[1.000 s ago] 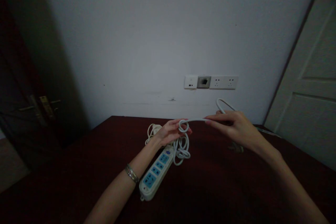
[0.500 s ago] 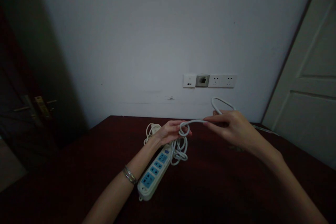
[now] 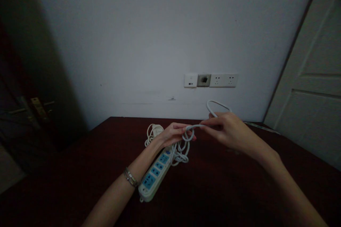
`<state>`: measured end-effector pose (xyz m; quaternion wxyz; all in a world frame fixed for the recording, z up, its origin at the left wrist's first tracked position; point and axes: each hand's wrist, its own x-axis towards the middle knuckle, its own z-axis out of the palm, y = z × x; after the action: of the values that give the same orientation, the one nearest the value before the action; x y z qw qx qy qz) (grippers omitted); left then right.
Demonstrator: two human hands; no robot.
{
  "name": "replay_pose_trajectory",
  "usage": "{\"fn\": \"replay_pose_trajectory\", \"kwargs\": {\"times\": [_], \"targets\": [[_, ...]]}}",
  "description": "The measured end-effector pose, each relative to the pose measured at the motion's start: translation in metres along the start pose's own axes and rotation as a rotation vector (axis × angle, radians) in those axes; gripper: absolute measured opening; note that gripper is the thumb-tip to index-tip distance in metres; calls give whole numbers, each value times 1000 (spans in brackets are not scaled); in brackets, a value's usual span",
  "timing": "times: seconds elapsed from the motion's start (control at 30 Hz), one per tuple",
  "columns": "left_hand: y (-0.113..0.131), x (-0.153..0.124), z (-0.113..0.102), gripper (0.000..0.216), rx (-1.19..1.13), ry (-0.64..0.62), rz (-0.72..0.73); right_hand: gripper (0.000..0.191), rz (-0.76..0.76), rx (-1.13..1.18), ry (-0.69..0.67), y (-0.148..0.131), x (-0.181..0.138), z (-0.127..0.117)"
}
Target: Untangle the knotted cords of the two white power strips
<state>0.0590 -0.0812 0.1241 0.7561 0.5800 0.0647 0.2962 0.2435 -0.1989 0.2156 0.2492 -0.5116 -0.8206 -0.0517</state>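
A white power strip with blue socket faces lies slantwise on the dark red table, under my left forearm. My left hand is closed on a looped part of its white cord, just above the strip's far end. My right hand pinches the same cord between thumb and fingers, to the right of the loop. A short stretch of cord runs between the two hands. Another bend of cord rises behind my right hand. More coils hang and lie below my left hand, beside the strip.
Behind my left hand lies a second white piece with a thin coiled cord. The wall behind carries a row of switches and sockets. A pale door stands at right, a dark door with a brass handle plate at left.
My right hand has moved left, closer to my left hand, shortening the cord span between them. My left hand keeps its hold on the loop. The view has shifted slightly.
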Motion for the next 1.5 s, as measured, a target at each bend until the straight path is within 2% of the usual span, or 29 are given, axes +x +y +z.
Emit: {"fn": "replay_pose_trajectory", "kwargs": {"times": [0.23,0.33,0.47,0.7,0.9,1.2,1.33,1.5], "targets": [[-4,2,-3,45,48,65,-40,27,24,-49,-54,-8,7,20],[-7,4,-5,43,44,110,-31,27,64,-121,-33,-11,10,30],[-9,6,-5,41,20,93,-11,25,76,-106,0,-4,12,35],[-6,6,-5,45,-56,30,-11,31,84,41,6,21,9,21],[-10,7,-16,31,-136,22,42,27,134,43,-55,35,-1,3],[-7,2,-17,39,-128,-12,18,27,-30,66,44,12,4,10],[-6,0,-16,44,-79,0,-21,26,-61,66,9,5,6,14],[-2,-3,-12,50,64,-46,-85,24,-23,87,-87,4,9,24]]}}
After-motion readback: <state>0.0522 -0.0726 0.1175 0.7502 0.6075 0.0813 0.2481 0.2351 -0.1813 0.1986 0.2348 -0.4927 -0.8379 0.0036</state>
